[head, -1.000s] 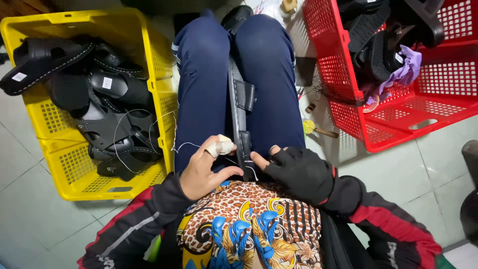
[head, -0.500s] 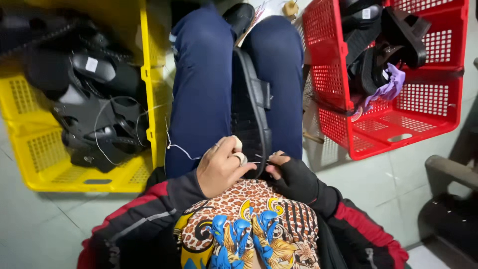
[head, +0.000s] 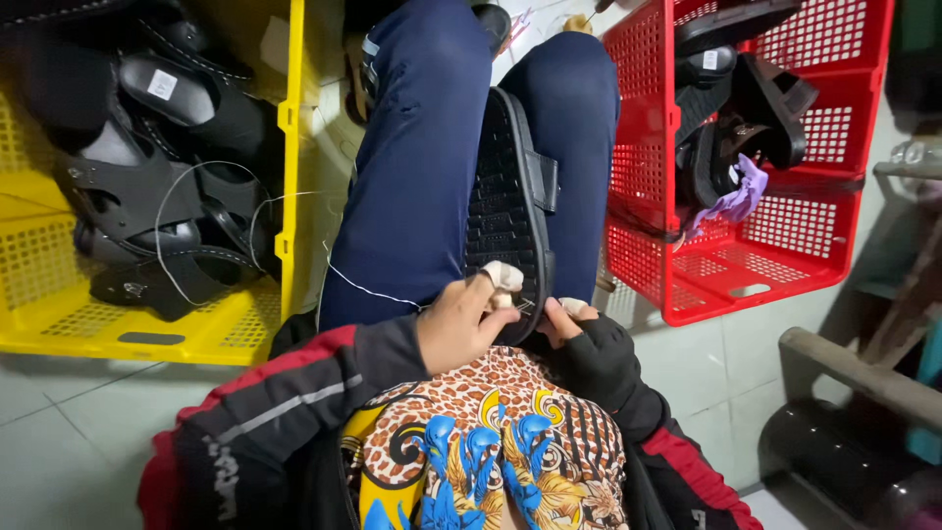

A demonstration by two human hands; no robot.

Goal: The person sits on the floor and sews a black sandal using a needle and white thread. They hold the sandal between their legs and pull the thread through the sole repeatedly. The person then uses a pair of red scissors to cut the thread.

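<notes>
A black sandal lies sole-up between my knees, clamped by my dark blue trouser legs. My left hand, with white tape on a fingertip, presses against the sandal's near end and pinches a needle there. A thin white thread runs from it across my left thigh. My right hand, in a black fingerless glove, grips the same end of the sandal from the right, fingertips touching the sole's edge.
A yellow plastic crate with several black sandals and loose white thread stands at the left. A red crate holding black sandals and a purple cloth stands at the right. A wooden bar and dark cylinder lie at lower right on pale floor tiles.
The view has shifted closer and rightward. The sandal has turned so its ribbed sole faces up more, and both hands have closed in on its near end.
</notes>
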